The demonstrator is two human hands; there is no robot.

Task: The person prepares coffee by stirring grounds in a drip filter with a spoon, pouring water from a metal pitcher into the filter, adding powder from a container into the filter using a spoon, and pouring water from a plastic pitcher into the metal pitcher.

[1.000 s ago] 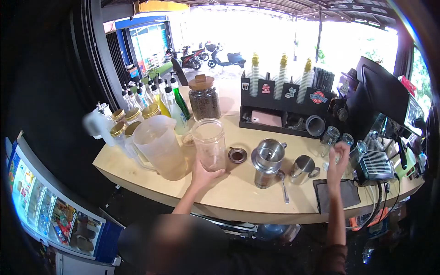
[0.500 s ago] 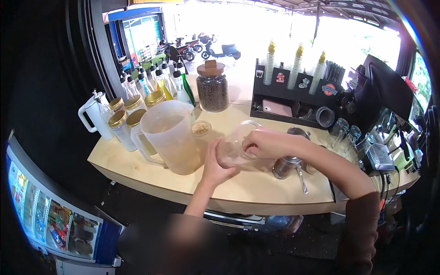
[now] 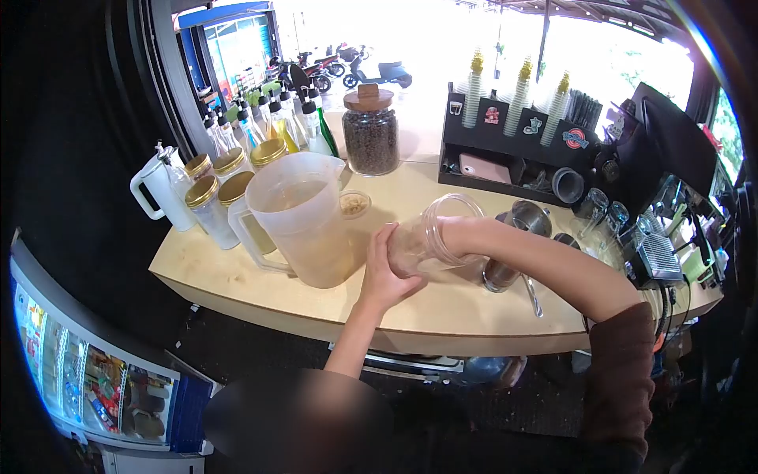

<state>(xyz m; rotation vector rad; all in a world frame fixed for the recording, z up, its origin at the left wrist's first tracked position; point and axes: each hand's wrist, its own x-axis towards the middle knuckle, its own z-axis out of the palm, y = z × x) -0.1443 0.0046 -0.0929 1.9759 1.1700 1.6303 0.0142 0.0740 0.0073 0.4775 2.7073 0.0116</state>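
A clear glass jar [image 3: 427, 246] is tilted over the counter, its wide mouth facing right. My left hand [image 3: 384, 272] wraps around its lower end, fingers on the far side and thumb underneath. Through the mouth goes my right hand [image 3: 458, 235], in past the wrist. Its fingers are blurred behind the glass, so what they grip, if anything, is hidden. Left of the jar stands a frosted plastic pitcher [image 3: 316, 245] with cloudy liquid inside. Behind them sits a small dish of pale crumbly bits [image 3: 354, 204]. A glass of brown powder [image 3: 499, 274] is partly covered by my right forearm.
Gold-lidded jars [image 3: 207, 209] and pump bottles [image 3: 276, 118] crowd the left end. A jar of coffee beans [image 3: 371, 142] stands at the back. Rightward are a black cup organiser [image 3: 466, 142], a metal cup [image 3: 530, 217], a spoon [image 3: 534, 300] and upturned glasses [image 3: 598, 207].
My right hand has gone from the jar's mouth deeper inside it. The jar has tipped, with its mouth turned more toward the right. The camera view has shifted slightly.
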